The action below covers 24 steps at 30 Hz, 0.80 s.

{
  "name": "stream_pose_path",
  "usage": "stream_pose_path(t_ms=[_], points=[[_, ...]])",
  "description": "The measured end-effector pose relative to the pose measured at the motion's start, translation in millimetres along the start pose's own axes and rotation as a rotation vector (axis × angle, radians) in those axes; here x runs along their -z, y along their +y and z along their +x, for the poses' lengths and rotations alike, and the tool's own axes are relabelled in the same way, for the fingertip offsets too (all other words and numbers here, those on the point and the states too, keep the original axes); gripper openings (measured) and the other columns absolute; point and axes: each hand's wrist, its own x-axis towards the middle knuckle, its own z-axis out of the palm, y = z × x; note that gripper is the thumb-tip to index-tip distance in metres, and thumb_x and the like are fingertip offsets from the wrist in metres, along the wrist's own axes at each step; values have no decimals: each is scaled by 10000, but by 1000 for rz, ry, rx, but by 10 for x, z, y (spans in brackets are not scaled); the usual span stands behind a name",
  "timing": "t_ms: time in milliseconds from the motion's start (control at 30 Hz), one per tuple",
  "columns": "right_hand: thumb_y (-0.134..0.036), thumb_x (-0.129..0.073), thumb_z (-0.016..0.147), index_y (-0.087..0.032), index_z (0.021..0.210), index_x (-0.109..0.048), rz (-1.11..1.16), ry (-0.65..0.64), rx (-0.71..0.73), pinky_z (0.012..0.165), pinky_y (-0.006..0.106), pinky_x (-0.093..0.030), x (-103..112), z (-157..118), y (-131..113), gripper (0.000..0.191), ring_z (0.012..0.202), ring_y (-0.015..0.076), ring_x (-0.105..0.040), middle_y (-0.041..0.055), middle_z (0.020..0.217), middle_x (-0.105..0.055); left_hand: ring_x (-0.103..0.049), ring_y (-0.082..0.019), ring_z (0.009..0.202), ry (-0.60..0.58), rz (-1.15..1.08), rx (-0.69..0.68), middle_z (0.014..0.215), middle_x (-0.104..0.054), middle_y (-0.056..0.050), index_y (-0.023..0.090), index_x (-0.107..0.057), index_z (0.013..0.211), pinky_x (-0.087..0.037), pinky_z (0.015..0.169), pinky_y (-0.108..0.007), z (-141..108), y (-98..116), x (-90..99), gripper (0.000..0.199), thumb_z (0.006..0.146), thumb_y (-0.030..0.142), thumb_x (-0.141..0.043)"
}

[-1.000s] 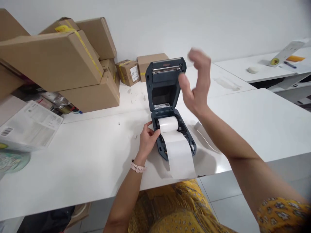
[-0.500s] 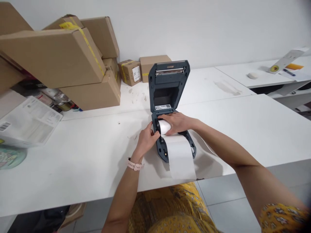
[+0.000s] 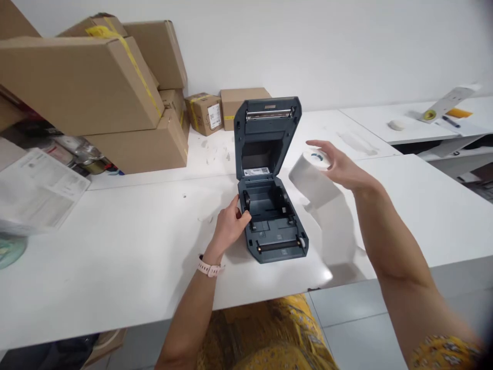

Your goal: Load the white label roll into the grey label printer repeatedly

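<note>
The white paper roll [image 3: 304, 174] has left the bay of the printer [image 3: 262, 177] and is now at its two o'clock, the right hand [image 3: 344, 167] clamped around its end, the loose strip [image 3: 339, 226] trailing toward five o'clock. At nine o'clock the left hand [image 3: 231, 226] pinches the opened printer's side, presumably steadying it on the table [image 3: 134, 246].

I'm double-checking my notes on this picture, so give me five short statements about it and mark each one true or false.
1. The right hand holds the white roll. True.
2. The white roll sits inside the printer. False: it is outside, on the printer's right.
3. The left hand touches the printer. True.
4. The printer's lid is closed. False: it stands open.
5. The pink wristband is on the left wrist. True.
</note>
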Motion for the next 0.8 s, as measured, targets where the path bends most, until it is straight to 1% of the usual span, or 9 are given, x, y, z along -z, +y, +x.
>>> stream_pose_path(t_ms=[133,233,300,400,500,567,700,733,800], points=[[-678,-799,716,-235,1486,-461,35,-83,-106,1142,551,-482,-315,126,386,951,1396,385,-530,189,1576,-470,-458,-141,562,15,15,1,558,-425,91,189,-612,1376,-339,608,-267,9,-5,-5,518,880,307,-516],[-673,-826,670,-205,1500,-456,35,-162,-143,1184,599,-421,-497,145,487,1022,1388,406,-529,211,1582,-459,-459,-139,566,18,6,-2,563,-434,91,186,-605,1388,-348,614,-265,20,-32,-15,530,881,309,-515],[-643,-846,668,-239,1535,-442,47,-201,-167,1217,603,-384,-475,107,502,1038,1453,417,-474,187,1620,-437,-459,-138,567,19,10,-6,564,-436,92,184,-594,1407,-348,614,-264,22,-46,-19,545,883,312,-514],[-593,-799,779,-341,1595,-376,170,-233,-249,1246,589,-360,-244,-39,571,954,1537,381,-398,121,1648,-448,-459,-141,564,10,12,-5,567,-437,92,178,-553,1458,-345,609,-264,17,-39,-14,588,887,309,-508],[-639,-669,883,-299,1504,-526,275,-195,-326,1227,619,-375,12,-285,726,723,1472,391,-499,157,1541,-579,-459,-145,562,0,33,-5,570,-439,88,166,-546,1456,-341,601,-267,7,-2,1,581,892,297,-495],[-652,-662,880,-277,1411,-617,284,-258,-339,1190,617,-422,78,-467,815,652,1446,396,-529,167,1517,-601,-451,-145,555,-10,64,-15,572,-440,84,174,-573,1415,-331,590,-269,3,19,10,540,895,288,-485],[-516,-809,790,-319,1361,-664,268,-425,-290,1190,525,-444,-77,-715,840,621,1519,340,-442,89,1570,-563,-433,-143,541,-24,93,-37,576,-433,84,183,-578,1393,-321,578,-271,6,14,10,514,899,272,-469],[-505,-823,778,-300,1322,-691,269,-425,-289,1172,513,-461,-141,-744,825,595,1489,342,-477,95,1544,-587,-428,-143,538,-21,91,-40,571,-421,86,182,-577,1393,-318,575,-271,9,6,7,514,898,270,-469],[-529,-832,763,-233,1199,-739,312,-403,-308,1050,503,-544,-243,-773,793,536,1287,354,-645,138,1387,-693,-420,-142,534,-15,85,-43,565,-398,89,184,-578,1391,-315,570,-271,13,-10,2,512,897,270,-471]])
